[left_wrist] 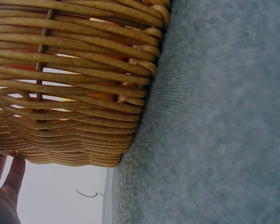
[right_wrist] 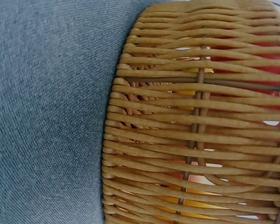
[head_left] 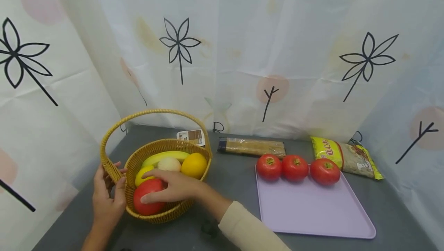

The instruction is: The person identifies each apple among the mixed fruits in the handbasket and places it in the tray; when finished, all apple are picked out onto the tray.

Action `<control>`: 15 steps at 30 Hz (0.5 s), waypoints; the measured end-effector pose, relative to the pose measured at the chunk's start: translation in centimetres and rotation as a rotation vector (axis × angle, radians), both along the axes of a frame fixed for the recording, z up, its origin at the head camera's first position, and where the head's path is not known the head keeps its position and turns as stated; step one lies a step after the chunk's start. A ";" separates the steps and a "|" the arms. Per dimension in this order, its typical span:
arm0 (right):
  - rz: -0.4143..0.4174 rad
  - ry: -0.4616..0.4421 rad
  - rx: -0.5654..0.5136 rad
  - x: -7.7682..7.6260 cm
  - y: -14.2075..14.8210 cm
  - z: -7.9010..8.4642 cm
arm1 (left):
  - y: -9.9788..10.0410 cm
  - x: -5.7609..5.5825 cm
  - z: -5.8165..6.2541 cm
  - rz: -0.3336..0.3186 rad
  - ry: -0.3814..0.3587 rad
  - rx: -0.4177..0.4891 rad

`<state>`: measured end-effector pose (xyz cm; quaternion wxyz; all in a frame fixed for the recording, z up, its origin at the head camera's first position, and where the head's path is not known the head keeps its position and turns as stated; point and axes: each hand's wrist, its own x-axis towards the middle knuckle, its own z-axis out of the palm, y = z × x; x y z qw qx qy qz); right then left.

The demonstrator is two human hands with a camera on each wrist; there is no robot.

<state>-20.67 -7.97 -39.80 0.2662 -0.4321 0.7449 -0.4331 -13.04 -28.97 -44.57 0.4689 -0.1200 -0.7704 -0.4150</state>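
A yellow wicker basket with a tall hooped handle stands on the left of the table. My left hand grips it where the handle meets the rim; its fingertips also show in the left wrist view. Inside the basket, my right hand holds a red tomato, thumb on the near side and fingers over the top. Beside the tomato lie a banana, a pale round item, an orange and a yellow fruit, partly covered by the fingers.
Right of the basket lies a lilac tray, with three red tomatoes along its far edge. Behind it are a packet of noodles and a yellow-ended bag. A label card sits behind the basket. A patterned curtain encloses the table.
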 end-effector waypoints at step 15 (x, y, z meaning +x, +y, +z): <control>-0.085 -0.102 -0.217 -0.7 0.5 0.0 | 0.0 0.3 0.2 -0.006 -0.065 0.009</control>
